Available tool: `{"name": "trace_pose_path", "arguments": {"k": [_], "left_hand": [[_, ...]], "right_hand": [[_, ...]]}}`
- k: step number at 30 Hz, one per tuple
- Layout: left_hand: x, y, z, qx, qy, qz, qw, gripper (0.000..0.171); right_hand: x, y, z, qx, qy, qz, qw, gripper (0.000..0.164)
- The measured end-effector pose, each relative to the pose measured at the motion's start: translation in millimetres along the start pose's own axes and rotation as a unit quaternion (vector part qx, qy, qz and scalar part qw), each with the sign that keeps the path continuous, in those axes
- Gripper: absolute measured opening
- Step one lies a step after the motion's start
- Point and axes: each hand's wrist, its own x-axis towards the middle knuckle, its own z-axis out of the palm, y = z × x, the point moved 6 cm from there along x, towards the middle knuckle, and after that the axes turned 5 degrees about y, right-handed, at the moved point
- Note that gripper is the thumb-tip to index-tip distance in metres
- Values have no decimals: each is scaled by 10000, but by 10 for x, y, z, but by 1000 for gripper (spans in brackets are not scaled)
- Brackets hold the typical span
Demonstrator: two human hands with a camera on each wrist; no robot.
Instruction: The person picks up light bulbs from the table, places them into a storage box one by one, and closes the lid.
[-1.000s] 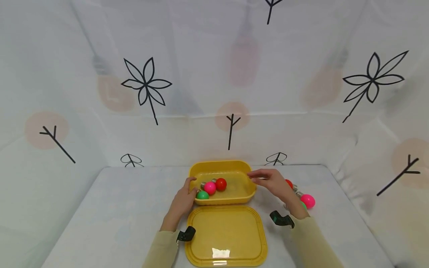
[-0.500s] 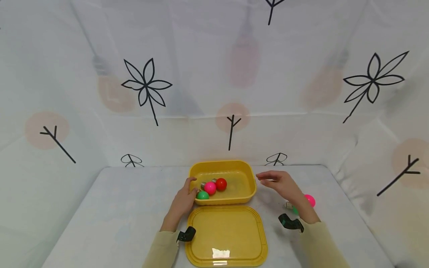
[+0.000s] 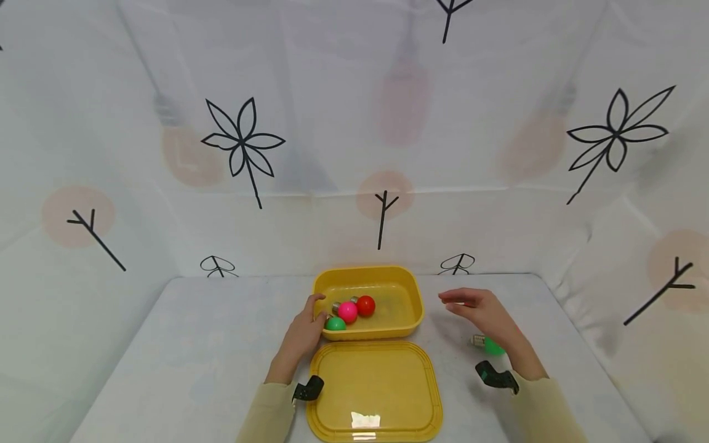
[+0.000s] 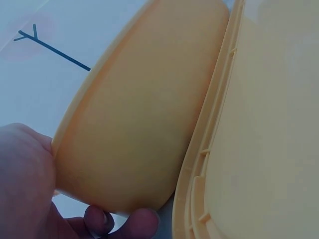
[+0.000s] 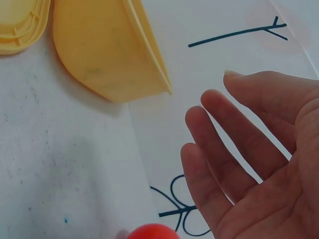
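Note:
My left hand (image 3: 301,329) grips the left end of a yellow plastic box (image 3: 396,298), also large in the left wrist view. Inside the box lie a red light bulb (image 3: 365,306), a pink bulb (image 3: 348,312) and a green bulb (image 3: 335,323), near its left side. Right of the box, my right hand (image 3: 482,314) hovers with relaxed fingers and nothing in them; the right wrist view shows the palm bare. A green bulb (image 3: 493,346) lies on the table beside my right wrist. Another red bulb (image 5: 152,232) peeks in at the bottom of the right wrist view, mostly hidden in the head view.
A yellow lid (image 3: 373,391) lies flat in front of the box, close to it. The white table (image 3: 183,369) is bounded at the back and sides by white patterned cloth (image 3: 310,227).
My right hand has moved from the box's right rim rightward and slightly toward me, now covering the pink bulb on the table. The left hand and the box have stayed put.

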Motion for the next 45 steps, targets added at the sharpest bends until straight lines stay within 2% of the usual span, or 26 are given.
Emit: {"name": "trace_pose_path", "arguments": {"k": [7,13,27,45], "left_hand": [[1,-8,3,-50,25,35,10000,40],[-10,-7,9,-96,2,-58,9999,41],[20,-20,21,26,124,-37,9999,40],[-4,1,9,-40,43,-31,10000,41]], "right_hand": [[-52,92,-72,61,6,125,9999,35],[-131,197,-134,120,55,151,9998,37],[-349,310,-346,-610,353,449,9965,33],[-491,444,-503,-735,453,856,9926,39]]}}
